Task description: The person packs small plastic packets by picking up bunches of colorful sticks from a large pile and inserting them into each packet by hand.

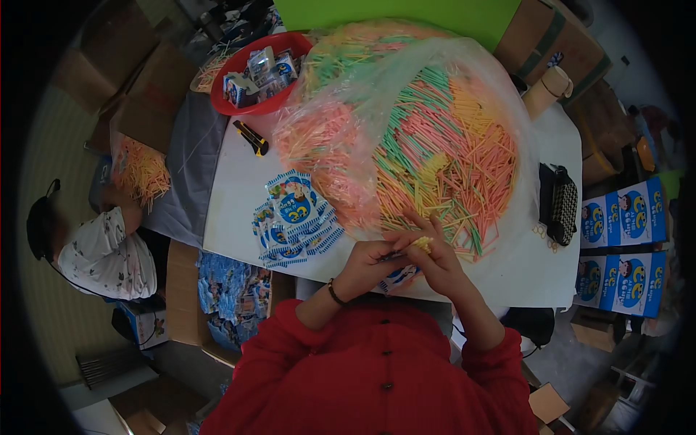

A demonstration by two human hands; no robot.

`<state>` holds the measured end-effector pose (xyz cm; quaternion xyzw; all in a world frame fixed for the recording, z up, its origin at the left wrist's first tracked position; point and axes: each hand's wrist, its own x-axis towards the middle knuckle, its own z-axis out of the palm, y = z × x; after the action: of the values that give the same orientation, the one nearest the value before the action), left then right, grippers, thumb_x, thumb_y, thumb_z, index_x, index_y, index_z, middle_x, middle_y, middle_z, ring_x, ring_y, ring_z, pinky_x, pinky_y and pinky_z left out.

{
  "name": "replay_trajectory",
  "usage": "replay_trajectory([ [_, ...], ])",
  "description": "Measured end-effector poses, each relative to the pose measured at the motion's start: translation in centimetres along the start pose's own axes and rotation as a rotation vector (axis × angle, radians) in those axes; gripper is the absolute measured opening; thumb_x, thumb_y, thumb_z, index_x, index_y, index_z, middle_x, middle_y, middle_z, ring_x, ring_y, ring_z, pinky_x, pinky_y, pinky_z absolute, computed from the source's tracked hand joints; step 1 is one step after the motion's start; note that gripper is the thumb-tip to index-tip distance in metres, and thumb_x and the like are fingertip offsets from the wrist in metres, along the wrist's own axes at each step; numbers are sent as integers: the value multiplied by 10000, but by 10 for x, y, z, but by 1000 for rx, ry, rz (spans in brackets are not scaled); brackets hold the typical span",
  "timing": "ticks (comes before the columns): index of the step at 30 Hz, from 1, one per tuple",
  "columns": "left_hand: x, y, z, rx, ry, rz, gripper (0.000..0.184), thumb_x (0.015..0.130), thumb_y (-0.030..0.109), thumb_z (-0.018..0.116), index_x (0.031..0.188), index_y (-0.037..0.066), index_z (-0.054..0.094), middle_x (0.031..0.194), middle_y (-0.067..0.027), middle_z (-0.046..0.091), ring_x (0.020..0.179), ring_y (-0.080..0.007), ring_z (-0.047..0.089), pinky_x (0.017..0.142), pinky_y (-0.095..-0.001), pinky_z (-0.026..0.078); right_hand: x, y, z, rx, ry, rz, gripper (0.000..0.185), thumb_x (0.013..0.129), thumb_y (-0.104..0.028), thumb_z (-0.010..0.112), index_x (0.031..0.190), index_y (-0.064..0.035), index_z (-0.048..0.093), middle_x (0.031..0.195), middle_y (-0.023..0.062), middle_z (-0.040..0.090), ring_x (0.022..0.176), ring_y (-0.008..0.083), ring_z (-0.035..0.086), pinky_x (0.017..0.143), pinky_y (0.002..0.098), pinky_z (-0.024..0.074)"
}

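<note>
At the table's near edge my two hands are close together. My right hand (pixel 435 264) is closed round a small bundle of yellow sticks (pixel 422 245), whose ends show above the fingers. My left hand (pixel 367 267) pinches a blue-and-white packet (pixel 400 277), partly hidden below the fingers. Just beyond the hands, a large clear plastic bag (pixel 370 138) lies open with a heap of pink, green, yellow and orange sticks (pixel 449 159). Left of my hands, flat blue-and-white packets (pixel 293 217) lie in an overlapping pile on the white table (pixel 235 210).
A red basin (pixel 254 109) holds packets, with a yellow-black cutter (pixel 251 138) beside it. At the right are a checkered pouch (pixel 564 206), a beige bottle (pixel 547 90) and blue printed boxes (pixel 623 246). A co-worker (pixel 109 250) sits left near a carton of packets (pixel 232 290).
</note>
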<state>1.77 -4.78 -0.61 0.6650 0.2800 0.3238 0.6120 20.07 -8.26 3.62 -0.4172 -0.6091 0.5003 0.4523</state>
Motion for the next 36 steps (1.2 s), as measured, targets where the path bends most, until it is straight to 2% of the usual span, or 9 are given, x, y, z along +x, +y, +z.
replay_trajectory([
  [1, -2, -3, 2, -103, 9, -28, 230, 865, 67, 660, 1089, 15, 653, 926, -47, 691, 850, -98, 639, 722, -245, 505, 0, -3, -1, -372, -52, -61, 231, 959, -278, 509, 1082, -106, 602, 1262, 62, 594, 1395, 287, 296, 1140, 491, 10],
  [4, -3, -6, 3, -261, -14, -60, 280, 867, 3, 622, 1146, 13, 624, 1026, -31, 669, 944, -102, 612, 798, -251, 494, 1, -4, 0, -575, -79, -139, 314, 937, -296, 528, 1190, -123, 592, 1297, 36, 573, 1396, 295, 295, 1138, 494, 2],
  [8, -4, -5, 4, -474, -58, -142, 353, 859, -62, 589, 1204, 9, 589, 1143, -50, 633, 1057, -124, 585, 909, -274, 472, -1, -1, -4, -578, -67, -145, 480, 908, -371, 550, 1315, -118, 519, 1362, 57, 517, 1396, 305, 290, 1133, 515, 3],
  [13, 2, 24, -7, -222, -28, -41, 373, 865, -67, 587, 1230, 8, 568, 1144, -77, 631, 1058, -151, 600, 920, -285, 479, -4, -16, -26, -281, 92, -76, 751, 806, -429, 668, 1407, -71, 395, 1437, 114, 411, 1398, 329, 258, 1133, 457, 152],
  [17, -12, 43, -24, -447, 170, -14, 352, 895, -72, 562, 1235, 18, 558, 1128, -87, 630, 1024, -170, 619, 886, -286, 502, -16, -1, -45, -40, 319, -51, 646, 862, -358, 633, 1370, -21, 420, 1392, 140, 457, 1346, 281, 361, 1117, 407, 238],
  [23, -22, 63, -87, -221, 693, 161, 335, 886, -63, 569, 1205, 29, 526, 1031, -107, 653, 925, -169, 643, 843, -320, 527, -39, 5, -81, -20, 655, 39, 346, 952, -184, 537, 1247, -3, 522, 1261, 105, 559, 1190, 208, 509, 1039, 351, 363],
  [27, -21, 71, -106, -224, 701, 254, 225, 878, -52, 601, 1086, 17, 547, 1000, -92, 650, 899, -136, 630, 820, -270, 520, -38, 21, -91, -147, 650, 124, 243, 926, -91, 564, 1160, -27, 574, 1153, 85, 601, 1064, 199, 576, 938, 323, 436],
  [34, 8, 37, -145, 453, 837, -56, 375, 860, 96, 681, 1202, 24, 544, 1073, -91, 614, 980, -171, 577, 841, -343, 476, -8, 18, -72, -1069, 193, 28, 539, 705, -108, 702, 1218, -92, 536, 1180, 101, 543, 1103, 314, 507, 971, 409, 379],
  [36, 10, 37, -143, 1118, 793, 26, 439, 814, 135, 720, 1208, 37, 552, 1149, -94, 583, 1070, -264, 517, 944, -421, 385, 0, 31, -70, -1049, 183, 29, 604, 638, -130, 719, 1208, -90, 525, 1197, 100, 517, 1148, 326, 461, 990, 444, 348],
])
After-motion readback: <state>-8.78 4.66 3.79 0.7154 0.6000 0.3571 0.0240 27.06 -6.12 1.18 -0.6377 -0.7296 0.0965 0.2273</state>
